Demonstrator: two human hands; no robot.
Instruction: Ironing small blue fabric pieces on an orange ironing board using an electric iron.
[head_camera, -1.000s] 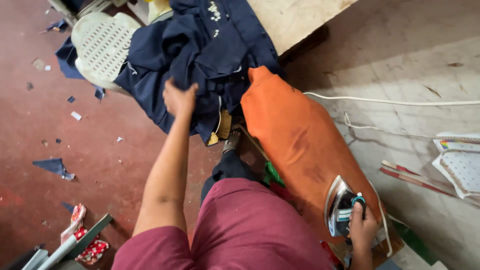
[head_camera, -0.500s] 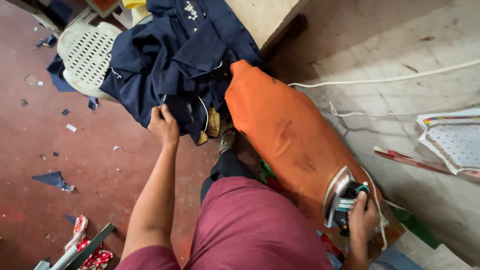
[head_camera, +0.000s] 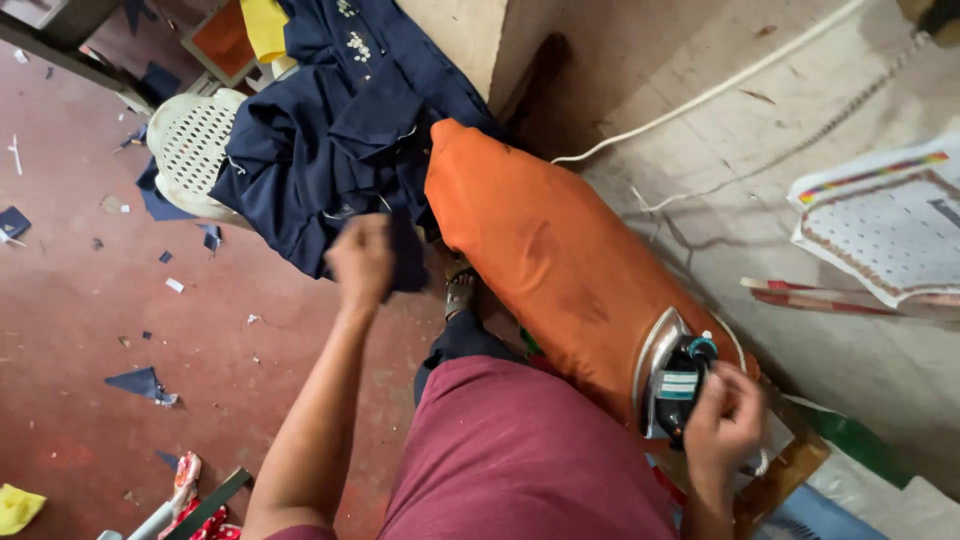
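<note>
Blurred left hand (head_camera: 362, 258) seemingly gripping navy cloth (head_camera: 405, 255), right hand (head_camera: 722, 420) covering iron (head_camera: 672, 385)

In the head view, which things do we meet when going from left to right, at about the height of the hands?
White plastic chair → left hand gripping navy cloth → orange ironing board → iron → right hand → patterned sheet.
</note>
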